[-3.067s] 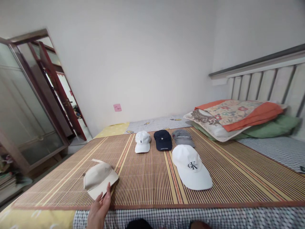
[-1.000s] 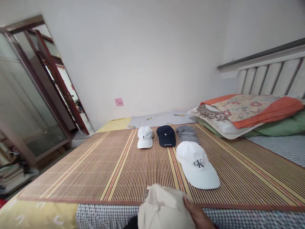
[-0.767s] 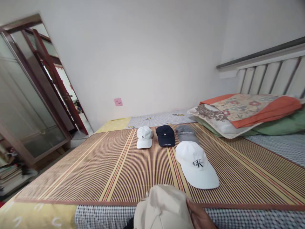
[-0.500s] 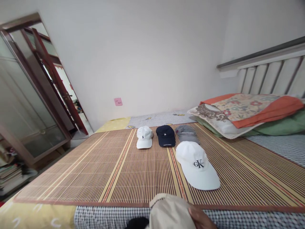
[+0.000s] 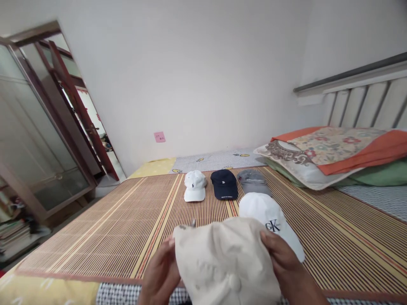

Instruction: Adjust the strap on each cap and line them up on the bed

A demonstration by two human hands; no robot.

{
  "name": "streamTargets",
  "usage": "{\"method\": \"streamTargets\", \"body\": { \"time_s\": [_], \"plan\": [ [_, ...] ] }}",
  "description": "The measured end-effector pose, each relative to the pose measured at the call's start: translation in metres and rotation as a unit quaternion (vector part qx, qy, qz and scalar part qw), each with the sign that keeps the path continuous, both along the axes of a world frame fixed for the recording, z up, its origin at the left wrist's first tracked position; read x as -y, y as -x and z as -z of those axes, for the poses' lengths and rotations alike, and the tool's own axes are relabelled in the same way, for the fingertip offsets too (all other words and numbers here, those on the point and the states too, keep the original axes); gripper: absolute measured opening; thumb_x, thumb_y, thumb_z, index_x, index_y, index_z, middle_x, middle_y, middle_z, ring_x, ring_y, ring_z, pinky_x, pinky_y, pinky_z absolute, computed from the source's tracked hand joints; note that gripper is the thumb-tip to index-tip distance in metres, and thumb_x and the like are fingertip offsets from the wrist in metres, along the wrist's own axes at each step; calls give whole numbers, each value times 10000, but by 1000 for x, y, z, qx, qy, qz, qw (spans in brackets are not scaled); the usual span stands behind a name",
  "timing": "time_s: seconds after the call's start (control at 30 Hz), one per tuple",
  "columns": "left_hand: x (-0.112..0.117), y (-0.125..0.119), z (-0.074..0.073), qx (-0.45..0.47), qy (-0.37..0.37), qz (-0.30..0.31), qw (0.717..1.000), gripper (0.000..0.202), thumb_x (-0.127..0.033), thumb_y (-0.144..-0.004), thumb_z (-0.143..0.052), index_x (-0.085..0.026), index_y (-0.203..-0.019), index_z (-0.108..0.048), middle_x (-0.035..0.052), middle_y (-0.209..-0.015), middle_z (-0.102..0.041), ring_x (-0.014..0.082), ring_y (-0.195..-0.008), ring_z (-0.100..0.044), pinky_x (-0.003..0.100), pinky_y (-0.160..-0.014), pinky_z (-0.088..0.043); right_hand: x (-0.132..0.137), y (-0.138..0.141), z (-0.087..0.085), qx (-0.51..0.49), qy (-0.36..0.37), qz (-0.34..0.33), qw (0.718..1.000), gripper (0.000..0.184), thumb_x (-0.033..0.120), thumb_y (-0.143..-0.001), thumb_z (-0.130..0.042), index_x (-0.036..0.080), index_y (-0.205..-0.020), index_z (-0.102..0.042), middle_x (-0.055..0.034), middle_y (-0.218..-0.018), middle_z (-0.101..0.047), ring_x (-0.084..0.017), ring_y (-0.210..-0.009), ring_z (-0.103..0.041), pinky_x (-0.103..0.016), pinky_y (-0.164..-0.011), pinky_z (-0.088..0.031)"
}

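Between my two hands, low in the head view, is a beige baseball cap [image 5: 225,258], its crown and top button facing me. My left hand [image 5: 163,267] grips its left edge, and my right hand [image 5: 282,258] has hold of the right side. Just behind it lies a white CK cap [image 5: 262,207], partly covered by the beige one. Farther back stand a small white cap [image 5: 195,185], a navy cap [image 5: 224,184] and a grey cap [image 5: 252,181] in a row. The grey cap is partly hidden by the CK cap.
A striped bamboo mat [image 5: 104,237] covers the bed. Pillows with an orange-edged floral cover [image 5: 327,148] lie at the right, by a white headboard [image 5: 365,101]. A pink note [image 5: 159,137] is on the wall; a glass-panelled door [image 5: 41,135] stands at the left.
The beige cap has come up into view and over the mat. My left hand has appeared on its left side; my right hand has risen with it. The view has shifted slightly.
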State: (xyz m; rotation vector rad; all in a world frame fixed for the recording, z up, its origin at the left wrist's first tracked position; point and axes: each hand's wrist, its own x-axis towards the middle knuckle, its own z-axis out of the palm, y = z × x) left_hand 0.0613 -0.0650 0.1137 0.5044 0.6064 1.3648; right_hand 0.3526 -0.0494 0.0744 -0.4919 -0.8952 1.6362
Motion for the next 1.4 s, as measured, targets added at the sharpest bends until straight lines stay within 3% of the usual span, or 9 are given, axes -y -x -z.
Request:
{"method": "streamTargets", "body": {
  "time_s": [0.1, 0.2, 0.33, 0.47, 0.57, 0.73, 0.9, 1.07, 1.4],
  "plan": [
    [-34, -18, -35, -10, -68, 38, 997, 173, -228, -773, -861, -147, -912, -797, 60, -884, -847, 259, -921, -800, 389, -983, -618, -37, -7, -22, -5, -35, 44, 998, 401, 474, -736, -889, 173, -985, -798, -115, -852, -834, -319, -856, -796, -471, -906, -614],
    [-60, -35, -50, -39, -137, 60, 988, 209, -247, -763, -889, -144, -918, -794, 36, -799, -833, 247, -898, -803, 358, -992, -605, -65, -13, -27, -7, -59, 65, 996, 372, 464, -670, -927, 200, -898, -798, -90, -839, -838, -281, -795, -787, -380, -804, -624],
    [-87, -45, -37, -66, -145, 29, 987, 233, -236, -780, -874, -139, -975, -791, 32, -852, -843, 177, -796, -786, 255, -852, -616, -78, -10, -6, 42, -69, -16, 997, 533, 511, -687, -917, 157, -1066, -795, -129, -969, -845, -281, -840, -792, -325, -704, -597],
    [-104, -46, -12, -65, -120, 18, 990, 270, -257, -763, -884, -159, -996, -789, 14, -860, -838, 166, -782, -778, 251, -832, -615, -84, 2, 17, 89, -50, -75, 992, 533, 494, -777, -874, 127, -1151, -777, -162, -1077, -831, -325, -1038, -779, -425, -949, -587],
    [-110, -41, -1, -71, -135, 40, 987, 303, -341, -765, -889, -160, -987, -790, 36, -832, -829, 220, -846, -796, 292, -854, -619, -94, 6, 27, 42, -8, -18, 999, 535, 554, -725, -899, 138, -1049, -803, -141, -983, -841, -327, -956, -793, -462, -948, -595],
    [-110, -32, 9, -145, -120, 139, 972, 376, -370, -732, -920, -91, -956, -803, 104, -784, -818, 228, -742, -787, 237, -644, -575, -99, 7, 27, -19, 27, 91, 995, 504, 589, -728, -890, 167, -992, -810, -100, -948, -846, -320, -995, -782, -437, -1002, -576],
    [-105, -33, 8, -113, -102, 66, 986, 335, -340, -766, -899, -125, -1000, -793, 90, -820, -825, 206, -747, -782, 236, -673, -591, -88, 10, 12, 39, -20, -21, 999, 585, 581, -746, -884, 160, -1141, -788, -133, -1048, -836, -350, -1079, -764, -450, -1029, -559],
    [-103, -37, -4, -88, -57, -46, 993, 303, -314, -732, -927, -189, -957, -766, 38, -870, -828, 211, -838, -797, 286, -822, -637, -88, 23, 18, 57, -89, -168, 980, 635, 540, -661, -941, 196, -1169, -778, -92, -942, -837, -252, -807, -790, -290, -681, -598],
    [-101, -37, -13, -105, -49, -51, 992, 246, -329, -780, -894, -180, -940, -781, 36, -867, -826, 187, -777, -779, 280, -831, -613, -83, 32, -7, -17, 50, 17, 998, 440, 470, -709, -923, 170, -1007, -801, -109, -866, -840, -335, -878, -801, -433, -862, -632]
  ]
}}
